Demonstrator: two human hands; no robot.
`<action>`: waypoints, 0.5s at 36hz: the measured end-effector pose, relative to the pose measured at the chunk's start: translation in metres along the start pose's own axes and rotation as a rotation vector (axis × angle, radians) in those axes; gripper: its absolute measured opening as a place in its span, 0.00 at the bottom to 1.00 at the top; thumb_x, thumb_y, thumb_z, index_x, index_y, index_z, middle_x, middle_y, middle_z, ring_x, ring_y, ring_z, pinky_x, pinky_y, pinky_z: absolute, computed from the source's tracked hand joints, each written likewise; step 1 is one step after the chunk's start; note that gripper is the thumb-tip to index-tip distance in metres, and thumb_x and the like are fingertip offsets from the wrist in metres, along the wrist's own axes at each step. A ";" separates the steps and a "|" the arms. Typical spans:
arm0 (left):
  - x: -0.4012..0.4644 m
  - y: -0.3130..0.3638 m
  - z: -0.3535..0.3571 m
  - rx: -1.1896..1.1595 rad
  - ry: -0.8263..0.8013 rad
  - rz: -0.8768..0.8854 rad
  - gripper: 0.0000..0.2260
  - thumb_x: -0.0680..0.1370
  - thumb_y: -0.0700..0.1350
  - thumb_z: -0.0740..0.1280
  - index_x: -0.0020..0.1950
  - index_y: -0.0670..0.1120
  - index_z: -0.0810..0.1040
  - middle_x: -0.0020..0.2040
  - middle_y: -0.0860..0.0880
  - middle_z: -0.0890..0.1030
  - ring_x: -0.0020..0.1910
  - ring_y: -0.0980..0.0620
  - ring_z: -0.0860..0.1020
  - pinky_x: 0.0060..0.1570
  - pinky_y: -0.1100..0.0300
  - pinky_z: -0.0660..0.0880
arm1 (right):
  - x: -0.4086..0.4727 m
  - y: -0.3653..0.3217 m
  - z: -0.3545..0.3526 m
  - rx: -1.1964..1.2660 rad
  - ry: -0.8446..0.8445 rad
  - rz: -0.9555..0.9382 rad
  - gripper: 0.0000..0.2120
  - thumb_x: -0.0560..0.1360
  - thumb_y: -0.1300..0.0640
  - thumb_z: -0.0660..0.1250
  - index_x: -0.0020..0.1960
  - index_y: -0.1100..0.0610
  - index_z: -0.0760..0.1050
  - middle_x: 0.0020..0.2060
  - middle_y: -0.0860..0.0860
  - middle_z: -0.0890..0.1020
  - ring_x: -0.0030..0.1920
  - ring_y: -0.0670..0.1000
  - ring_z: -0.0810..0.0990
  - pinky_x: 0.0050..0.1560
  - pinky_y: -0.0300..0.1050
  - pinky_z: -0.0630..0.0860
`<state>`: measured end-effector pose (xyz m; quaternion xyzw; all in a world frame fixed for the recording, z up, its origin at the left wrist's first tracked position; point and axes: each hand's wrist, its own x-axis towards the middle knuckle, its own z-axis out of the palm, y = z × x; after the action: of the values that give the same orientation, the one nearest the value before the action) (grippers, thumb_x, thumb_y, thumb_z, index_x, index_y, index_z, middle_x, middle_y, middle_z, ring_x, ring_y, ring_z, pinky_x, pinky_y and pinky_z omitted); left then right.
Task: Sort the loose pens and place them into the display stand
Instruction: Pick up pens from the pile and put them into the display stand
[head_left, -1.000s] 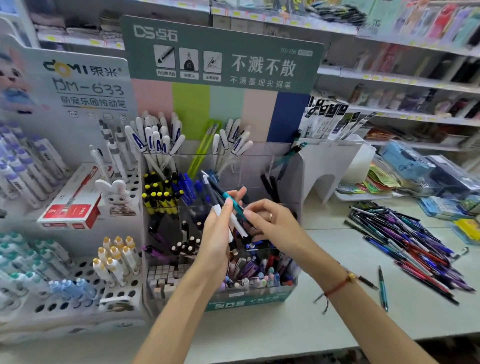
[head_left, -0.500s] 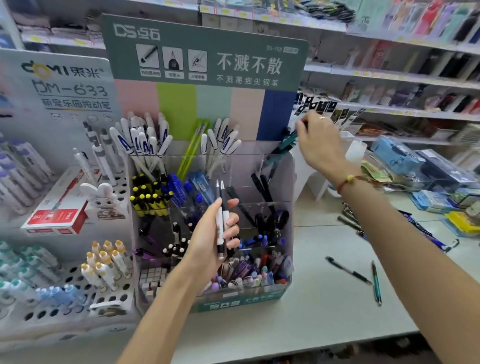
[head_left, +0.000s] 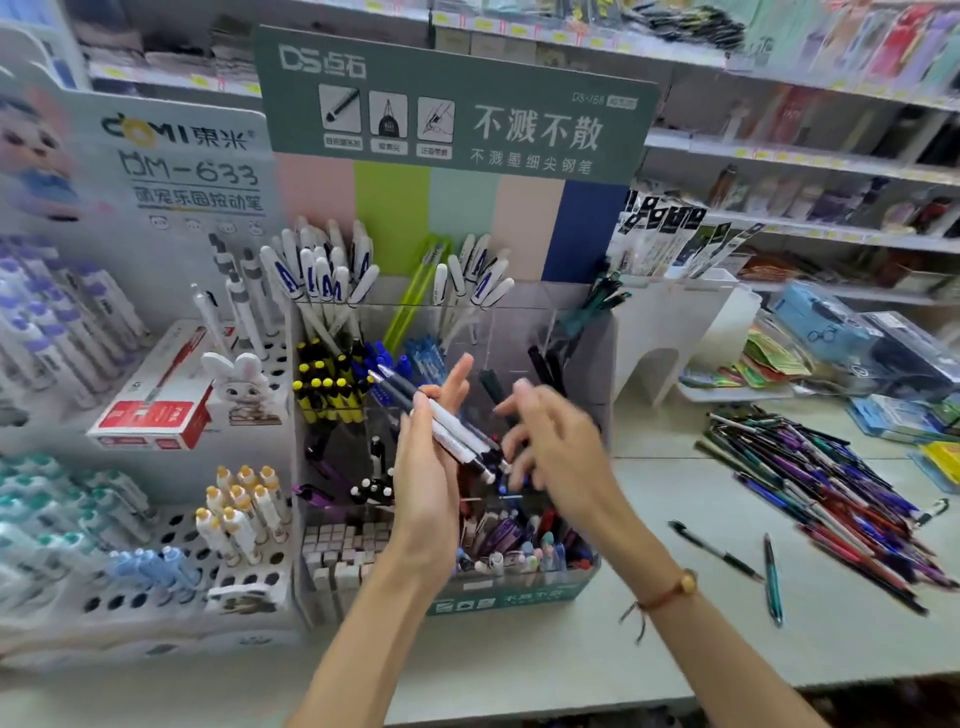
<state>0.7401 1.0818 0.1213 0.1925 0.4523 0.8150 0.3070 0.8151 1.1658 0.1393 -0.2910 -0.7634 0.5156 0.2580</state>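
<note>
While the left hand (head_left: 426, 467) holds a small bunch of pens (head_left: 441, 421), the right hand (head_left: 550, 447) hovers just right of them, both in front of the display stand (head_left: 602, 374).
Left hand upright, palm toward the right hand, fingers loosely round two or three white-and-dark pens that slant up-left across the palm, tips past the fingers. Right hand blurred, fingers spread and lightly bent, holds nothing, fingertips near the pens' lower ends; touching or not, cannot tell. Stand directly behind both hands, its compartments holding pens. Loose pen pile (head_left: 831, 488) on the bench (head_left: 571, 654) well to the right of the right hand; two single pens (head_left: 727, 558) lie between pile and right wrist. Red cord bracelet (head_left: 665, 597) on right wrist.
</note>
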 end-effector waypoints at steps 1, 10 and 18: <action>-0.001 0.001 0.004 0.011 0.001 0.030 0.18 0.84 0.49 0.46 0.54 0.54 0.76 0.65 0.57 0.77 0.64 0.63 0.73 0.67 0.59 0.66 | -0.006 0.000 0.005 0.071 -0.065 0.046 0.18 0.78 0.42 0.57 0.48 0.55 0.76 0.31 0.49 0.78 0.27 0.50 0.76 0.28 0.37 0.69; 0.008 0.003 0.004 0.058 0.024 -0.003 0.14 0.82 0.51 0.56 0.62 0.48 0.76 0.59 0.54 0.80 0.60 0.58 0.76 0.56 0.68 0.72 | -0.005 -0.015 0.013 0.730 0.066 0.197 0.07 0.76 0.58 0.68 0.52 0.60 0.77 0.33 0.49 0.81 0.32 0.44 0.78 0.34 0.33 0.76; -0.005 0.001 -0.007 0.213 -0.027 -0.147 0.12 0.76 0.52 0.67 0.57 0.51 0.81 0.49 0.55 0.85 0.53 0.62 0.80 0.61 0.64 0.73 | -0.005 -0.007 0.023 0.619 0.092 0.164 0.13 0.80 0.54 0.61 0.45 0.58 0.81 0.35 0.51 0.83 0.34 0.44 0.80 0.38 0.34 0.77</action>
<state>0.7399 1.0737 0.1186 0.2012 0.5452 0.7348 0.3497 0.8020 1.1457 0.1376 -0.2823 -0.5319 0.7288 0.3259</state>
